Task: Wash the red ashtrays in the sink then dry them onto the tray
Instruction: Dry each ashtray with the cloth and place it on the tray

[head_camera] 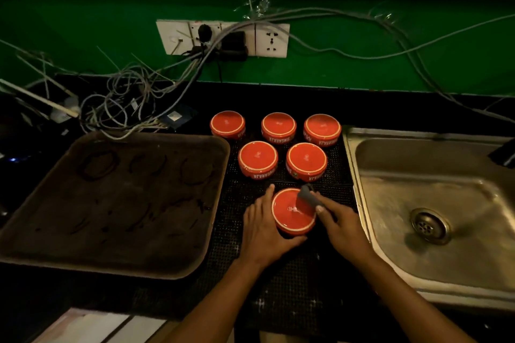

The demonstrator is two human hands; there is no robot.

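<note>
Red ashtray (289,213) upturned in left grip (262,228), right grip (341,224) pinching grey cloth (308,196), steel sink (390,203)

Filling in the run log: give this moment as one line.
left hand: holds near red round ashtray on black mat | right hand: wipes it with grey cloth | brown tray: no ashtrays

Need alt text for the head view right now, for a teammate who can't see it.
Left hand holds a red ashtray on a black mat while the right hand wipes it with a grey cloth. Five more ashtrays sit upside down behind, between tray and sink.
</note>
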